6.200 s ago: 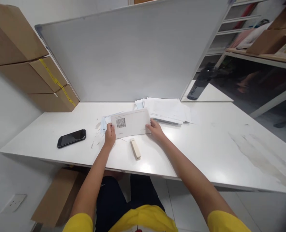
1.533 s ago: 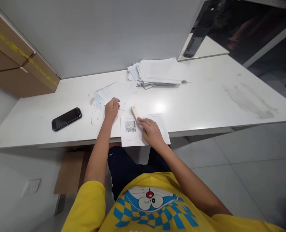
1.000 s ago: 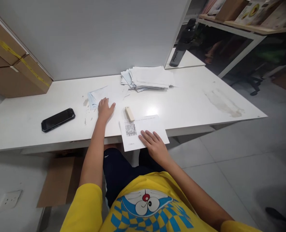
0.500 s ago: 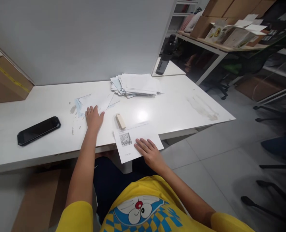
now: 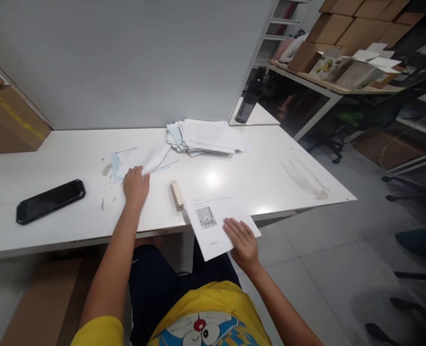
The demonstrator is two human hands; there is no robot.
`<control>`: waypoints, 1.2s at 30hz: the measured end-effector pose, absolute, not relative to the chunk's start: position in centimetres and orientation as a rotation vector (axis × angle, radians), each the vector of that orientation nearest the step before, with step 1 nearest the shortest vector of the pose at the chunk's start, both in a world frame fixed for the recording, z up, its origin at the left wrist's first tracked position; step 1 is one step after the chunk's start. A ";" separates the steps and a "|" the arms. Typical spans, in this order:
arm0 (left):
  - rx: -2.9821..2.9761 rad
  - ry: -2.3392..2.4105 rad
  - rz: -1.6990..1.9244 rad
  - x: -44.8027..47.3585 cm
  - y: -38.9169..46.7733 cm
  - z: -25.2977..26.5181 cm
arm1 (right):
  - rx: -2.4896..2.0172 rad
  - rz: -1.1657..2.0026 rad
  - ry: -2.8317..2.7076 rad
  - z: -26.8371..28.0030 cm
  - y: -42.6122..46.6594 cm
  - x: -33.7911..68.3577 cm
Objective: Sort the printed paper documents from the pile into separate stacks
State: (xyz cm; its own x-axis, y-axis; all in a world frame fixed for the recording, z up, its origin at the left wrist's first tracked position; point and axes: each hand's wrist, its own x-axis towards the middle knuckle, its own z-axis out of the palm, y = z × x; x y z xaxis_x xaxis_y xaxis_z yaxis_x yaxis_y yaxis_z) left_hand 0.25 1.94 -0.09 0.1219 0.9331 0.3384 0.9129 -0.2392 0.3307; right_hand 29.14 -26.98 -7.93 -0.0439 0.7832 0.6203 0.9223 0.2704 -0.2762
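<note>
My left hand [image 5: 136, 186] is at the near edge of a small loose pile of white and bluish paper sheets [image 5: 126, 157]. Its fingers are closed on the top sheet, whose right part is raised a little. My right hand [image 5: 244, 241] grips a printed paper sheet [image 5: 207, 240] by its right side, fingers flat on top and thumb hidden beneath. This sheet bears a dark square picture and juts past the table's front edge. Between the hands, a cream-coloured stapler [image 5: 177, 194] lies on the white table [image 5: 72, 158], close to the printed sheet's left corner.
A thicker stack of papers [image 5: 209, 137] lies at the back against the grey partition [image 5: 137, 62]. A black phone [image 5: 50, 201] is on the left, a cardboard box [image 5: 13, 120] behind it. A dark bottle [image 5: 249, 101] stands at the back right. Chairs are on the right.
My right hand has shifted rightward and toward my body with the printed sheet, drawing it away from the stapler. My left hand has curled on the top sheet, which has lifted slightly.
</note>
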 end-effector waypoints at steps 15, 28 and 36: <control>1.891 2.269 0.861 -0.7 1.9 0.9 | -1.741 -0.364 -1.924 2.5 -0.8 35.5; 2.223 2.174 0.634 0.8 0.4 4.1 | -1.859 -0.024 -1.934 0.4 0.9 36.9; 2.241 2.152 0.664 0.1 1.1 3.6 | -1.688 0.005 -1.994 2.1 -1.2 35.3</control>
